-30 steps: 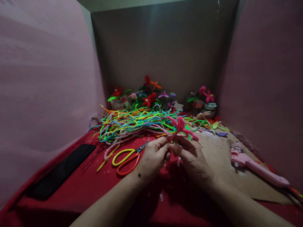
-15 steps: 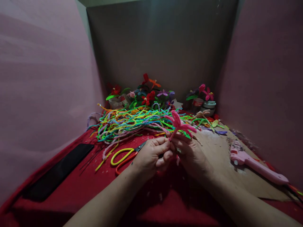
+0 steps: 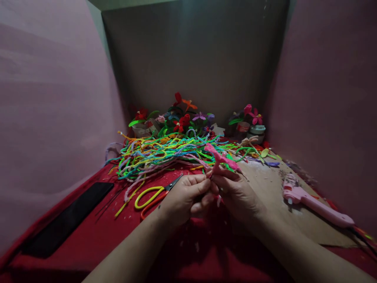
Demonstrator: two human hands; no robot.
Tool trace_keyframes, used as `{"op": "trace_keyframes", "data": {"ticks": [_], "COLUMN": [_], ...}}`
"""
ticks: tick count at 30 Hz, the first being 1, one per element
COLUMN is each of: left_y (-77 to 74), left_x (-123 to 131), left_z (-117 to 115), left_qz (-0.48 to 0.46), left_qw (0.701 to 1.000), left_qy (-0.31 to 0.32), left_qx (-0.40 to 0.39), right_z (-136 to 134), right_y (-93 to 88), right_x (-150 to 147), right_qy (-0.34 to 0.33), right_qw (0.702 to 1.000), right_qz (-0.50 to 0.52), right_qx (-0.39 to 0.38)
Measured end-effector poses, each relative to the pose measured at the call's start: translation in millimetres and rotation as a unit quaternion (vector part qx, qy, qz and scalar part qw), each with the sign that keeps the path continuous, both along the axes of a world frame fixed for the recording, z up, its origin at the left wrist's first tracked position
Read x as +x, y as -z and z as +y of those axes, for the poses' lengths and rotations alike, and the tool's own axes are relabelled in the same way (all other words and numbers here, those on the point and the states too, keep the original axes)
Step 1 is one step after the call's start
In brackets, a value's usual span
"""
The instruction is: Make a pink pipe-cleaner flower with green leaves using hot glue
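Between my two hands, above the red cloth, is a pink fuzzy flower [image 3: 221, 158], its petals pointing up and to the right. My left hand [image 3: 191, 193] pinches the lower end of its stem between thumb and forefinger. Close beside it, my right hand [image 3: 235, 193] has its fingers closed on the flower's base. Scissors [image 3: 150, 196] with one yellow and one orange handle lie just left of my left hand, their blades partly behind it. Behind the hands spreads a heap of colourful fuzzy stems [image 3: 165, 151].
A black flat object [image 3: 69, 216] lies on the red cloth [image 3: 100, 239] at left. On the right, a pink glue gun [image 3: 315, 204] rests on a brown board [image 3: 265, 188]. Fuzzy flowers [image 3: 181, 122] and a lidded jar [image 3: 257, 133] stand at the back.
The pink flower has turned and tipped slightly, its petals now lower and less spread. Both hands remain close together around its stem. The whole view has shifted a little.
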State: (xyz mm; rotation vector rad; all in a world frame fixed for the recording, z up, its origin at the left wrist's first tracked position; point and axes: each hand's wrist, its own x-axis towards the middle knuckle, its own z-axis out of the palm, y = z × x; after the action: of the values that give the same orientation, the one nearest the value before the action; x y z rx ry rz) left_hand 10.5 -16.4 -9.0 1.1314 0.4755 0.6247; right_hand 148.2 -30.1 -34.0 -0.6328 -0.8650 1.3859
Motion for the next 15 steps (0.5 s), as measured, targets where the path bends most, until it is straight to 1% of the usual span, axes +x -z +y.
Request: {"op": "trace_keyframes", "data": {"ticks": [3, 6, 8, 11, 15], "left_y": [-0.3, 0.1, 0.4, 0.4, 1.4], "left_x": [4, 7, 9, 11, 12], "left_z": [-3, -4, -5, -6, -6], "left_qz": [0.066, 0.12, 0.135, 0.142, 0.142], "left_qw": [0.992, 0.968, 0.953, 0.939, 0.93], "left_qy": [-0.081, -0.162, -0.206, -0.244, -0.257], "left_qx": [0.077, 0.149, 0.174, 0.195, 0.222], "right_z": [1, 0, 0, -2, -4], "right_y": [3.5, 4.9, 4.4, 2.8, 0.9], "right_x": [2, 2, 1, -1, -2], "right_qy": [0.033, 0.05, 0.058, 0.078, 0.095], "right_qw": [0.999, 0.997, 0.997, 0.996, 0.994], "right_qz": [-0.023, -0.052, -0.055, -0.045, -0.057], "right_qx": [-0.006, 0.007, 0.006, 0.001, 0.019]}}
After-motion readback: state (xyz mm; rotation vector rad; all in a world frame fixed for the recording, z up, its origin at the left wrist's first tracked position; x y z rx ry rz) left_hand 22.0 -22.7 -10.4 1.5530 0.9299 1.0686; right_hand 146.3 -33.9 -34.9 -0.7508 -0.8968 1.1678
